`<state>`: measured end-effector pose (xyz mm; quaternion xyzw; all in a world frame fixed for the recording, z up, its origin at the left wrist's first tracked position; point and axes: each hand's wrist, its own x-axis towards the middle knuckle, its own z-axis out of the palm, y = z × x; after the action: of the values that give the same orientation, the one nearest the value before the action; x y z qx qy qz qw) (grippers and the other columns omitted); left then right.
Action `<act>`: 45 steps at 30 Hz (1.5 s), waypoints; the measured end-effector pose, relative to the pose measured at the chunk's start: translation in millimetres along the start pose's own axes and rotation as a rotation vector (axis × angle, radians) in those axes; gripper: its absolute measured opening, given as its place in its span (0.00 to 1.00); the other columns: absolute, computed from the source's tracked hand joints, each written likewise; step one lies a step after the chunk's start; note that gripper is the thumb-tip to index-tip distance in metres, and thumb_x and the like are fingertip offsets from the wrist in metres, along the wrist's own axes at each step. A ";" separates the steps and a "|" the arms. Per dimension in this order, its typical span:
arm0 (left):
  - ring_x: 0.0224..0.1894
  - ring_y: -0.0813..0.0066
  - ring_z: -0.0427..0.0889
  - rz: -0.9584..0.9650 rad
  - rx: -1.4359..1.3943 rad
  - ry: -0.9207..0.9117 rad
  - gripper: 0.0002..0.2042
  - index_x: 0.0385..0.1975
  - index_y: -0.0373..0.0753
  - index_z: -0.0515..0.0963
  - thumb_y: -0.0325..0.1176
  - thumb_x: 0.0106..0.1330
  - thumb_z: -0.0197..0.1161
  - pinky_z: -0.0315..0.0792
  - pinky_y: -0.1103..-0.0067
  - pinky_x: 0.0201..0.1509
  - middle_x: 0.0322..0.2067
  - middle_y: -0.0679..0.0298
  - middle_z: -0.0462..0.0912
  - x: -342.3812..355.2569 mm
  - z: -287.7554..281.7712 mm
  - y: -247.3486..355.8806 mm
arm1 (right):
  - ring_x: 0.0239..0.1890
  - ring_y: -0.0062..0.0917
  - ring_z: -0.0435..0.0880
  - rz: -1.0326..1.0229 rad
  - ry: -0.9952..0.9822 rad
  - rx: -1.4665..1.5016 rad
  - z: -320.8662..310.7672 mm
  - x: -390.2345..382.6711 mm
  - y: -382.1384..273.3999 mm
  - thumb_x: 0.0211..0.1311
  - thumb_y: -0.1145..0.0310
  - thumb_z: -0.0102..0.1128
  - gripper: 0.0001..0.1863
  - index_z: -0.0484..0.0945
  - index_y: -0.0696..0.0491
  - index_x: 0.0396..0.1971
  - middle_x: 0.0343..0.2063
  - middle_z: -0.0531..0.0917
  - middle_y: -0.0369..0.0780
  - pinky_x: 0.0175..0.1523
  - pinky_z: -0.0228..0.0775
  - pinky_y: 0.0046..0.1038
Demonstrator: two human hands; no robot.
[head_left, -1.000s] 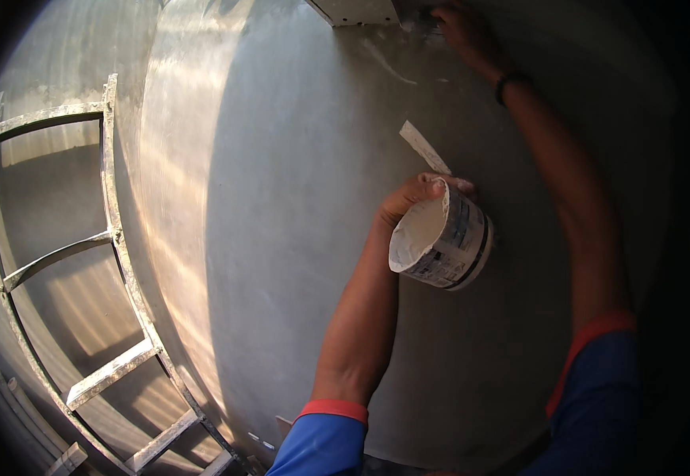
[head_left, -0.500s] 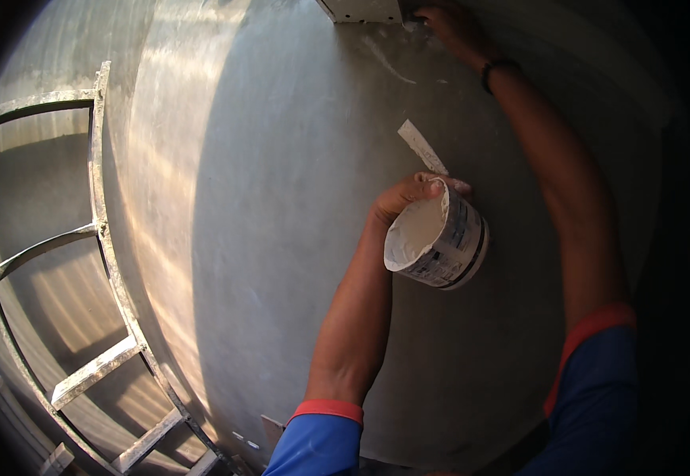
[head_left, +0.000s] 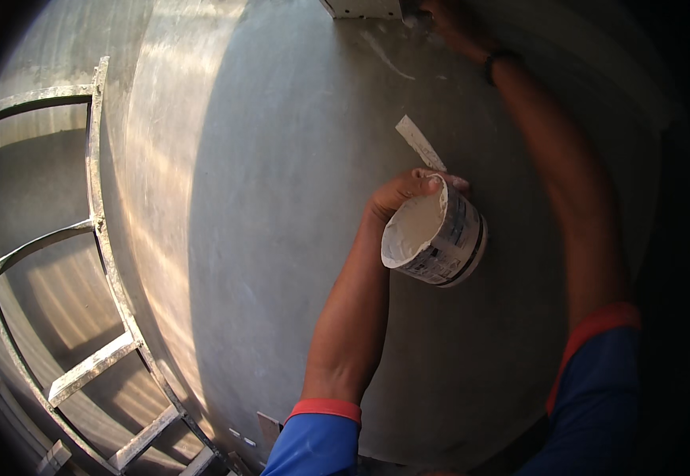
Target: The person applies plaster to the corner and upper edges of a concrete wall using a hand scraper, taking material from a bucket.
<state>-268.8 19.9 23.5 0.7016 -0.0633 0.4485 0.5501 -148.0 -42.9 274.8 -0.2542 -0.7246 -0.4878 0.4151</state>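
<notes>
My left hand (head_left: 408, 190) grips the rim of a white plastic tub (head_left: 458, 247) with dark print on its side. The tub is tilted toward me, and a pale, creamy paste (head_left: 419, 225) shows inside it. From the same hand a flat, pale, paste-stained strip (head_left: 419, 141) sticks up and to the left; its lower end is hidden by the fingers. At the top edge my right hand (head_left: 454, 25) reaches up beside a white box-like fitting with small holes (head_left: 366, 8). Its fingers are closed around something small and dark, blurred at the fitting's lower right corner.
A grey plastered wall (head_left: 281, 222) fills the middle, with pale smears below the fitting. A paste-splashed ladder (head_left: 97, 214) leans on the left, in striped sunlight. Low down lie a small brownish board (head_left: 269, 427) and pale pieces (head_left: 242, 438). The right side is dark.
My right hand has shifted slightly at the fitting's corner and is more blurred. The tub and my left hand stay nearly in place; the whole view has moved a little.
</notes>
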 end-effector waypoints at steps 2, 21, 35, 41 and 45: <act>0.41 0.69 0.83 0.005 0.054 0.067 0.28 0.48 0.27 0.78 0.41 0.49 0.75 0.74 0.76 0.50 0.41 0.55 0.84 -18.1 -16.2 5.6 | 0.51 0.44 0.75 -0.091 0.030 0.032 8.3 4.3 -15.8 0.68 0.70 0.49 0.12 0.78 0.62 0.42 0.44 0.78 0.54 0.55 0.68 0.42; 0.37 0.72 0.83 -0.021 -0.014 0.004 0.30 0.50 0.26 0.77 0.41 0.50 0.75 0.75 0.79 0.47 0.37 0.58 0.85 -6.1 2.3 3.8 | 0.47 0.41 0.80 -0.385 0.421 -0.167 46.9 3.0 121.8 0.63 0.75 0.51 0.19 0.74 0.49 0.54 0.45 0.81 0.46 0.53 0.73 0.38; 0.39 0.69 0.84 0.003 -0.007 0.029 0.28 0.48 0.27 0.78 0.41 0.50 0.74 0.75 0.78 0.49 0.38 0.55 0.85 -10.5 5.8 5.3 | 0.46 0.37 0.81 -0.004 0.247 0.181 11.1 18.0 4.7 0.64 0.77 0.52 0.13 0.79 0.60 0.47 0.44 0.81 0.47 0.52 0.74 0.35; 0.43 0.69 0.83 -0.012 0.018 0.011 0.27 0.47 0.29 0.80 0.41 0.50 0.74 0.73 0.77 0.54 0.41 0.55 0.85 -6.2 3.4 4.7 | 0.47 0.38 0.81 -0.016 0.258 0.135 17.1 18.6 18.7 0.64 0.75 0.54 0.14 0.79 0.60 0.48 0.45 0.81 0.48 0.53 0.72 0.33; 0.46 0.67 0.83 -0.027 0.013 -0.005 0.26 0.45 0.30 0.81 0.42 0.49 0.75 0.71 0.76 0.56 0.44 0.55 0.84 -5.7 -0.4 4.5 | 0.47 0.39 0.81 -0.065 0.306 0.124 20.3 19.0 18.5 0.63 0.75 0.54 0.14 0.80 0.59 0.47 0.44 0.82 0.48 0.54 0.72 0.34</act>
<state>-275.1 16.2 22.7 0.7070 -0.0523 0.4397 0.5515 -150.8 -17.7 296.5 -0.1275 -0.6896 -0.4883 0.5194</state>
